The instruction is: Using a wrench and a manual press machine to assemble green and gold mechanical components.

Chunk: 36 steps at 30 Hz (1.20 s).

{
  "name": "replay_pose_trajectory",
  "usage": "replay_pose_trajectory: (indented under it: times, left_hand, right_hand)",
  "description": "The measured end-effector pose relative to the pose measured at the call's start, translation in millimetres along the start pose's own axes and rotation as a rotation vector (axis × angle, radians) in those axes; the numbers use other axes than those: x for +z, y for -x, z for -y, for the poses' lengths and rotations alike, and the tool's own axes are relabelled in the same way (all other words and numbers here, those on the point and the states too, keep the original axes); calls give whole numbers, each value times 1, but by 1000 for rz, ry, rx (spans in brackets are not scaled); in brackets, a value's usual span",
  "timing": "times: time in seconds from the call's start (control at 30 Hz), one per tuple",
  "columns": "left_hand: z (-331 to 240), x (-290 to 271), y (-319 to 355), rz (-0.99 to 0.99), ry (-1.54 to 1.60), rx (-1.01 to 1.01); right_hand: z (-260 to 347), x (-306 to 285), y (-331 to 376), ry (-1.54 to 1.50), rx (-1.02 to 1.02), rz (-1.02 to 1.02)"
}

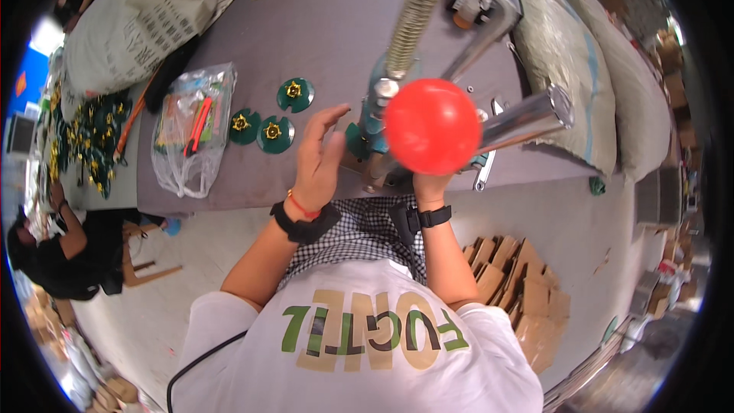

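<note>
Red knob [433,126] partly hides your right hand [430,186], grip unclear; left hand [316,168] unclenched, empty; discs [275,134] nearby, likely for reach.

Large lettering [372,333] crosses the white shirt [344,390], dark characters [158,36] the pale sack [138,0].

Right grip [433,183] mostly hidden behind the red ball [432,126]

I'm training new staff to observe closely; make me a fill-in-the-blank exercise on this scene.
The ball knob is ____.
The person's ____ hand is mostly hidden behind that knob.
Beside the clear plastic bag lie ____ green discs with gold centres.
The T-shirt is ____ behind its print.

Missing words: red; right; three; white.
</note>
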State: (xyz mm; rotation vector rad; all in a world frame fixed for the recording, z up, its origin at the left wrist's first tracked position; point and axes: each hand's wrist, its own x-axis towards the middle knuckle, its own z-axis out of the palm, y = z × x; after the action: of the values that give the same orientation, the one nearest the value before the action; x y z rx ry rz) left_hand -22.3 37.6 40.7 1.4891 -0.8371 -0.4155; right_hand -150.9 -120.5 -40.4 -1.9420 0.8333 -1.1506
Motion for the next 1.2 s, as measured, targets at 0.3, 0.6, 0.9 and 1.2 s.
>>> replay_pose_trajectory:
  times: [0.3,0.6,0.9,1.2]
  left_hand:
    - [42,-31,-33,179,928,-281]
    - [4,-18,-54,358,-413,149]
    - [-58,21,-60,373,28,-139]
    - [-26,26,-81,380,107,153]
  right_hand:
    - [18,-5,-14,211,-212,-104]
    - [28,-10,-19,193,-229,-143]
    - [12,-4,-13,147,-223,-63]
    - [7,-1,-11,-33,-185,-35]
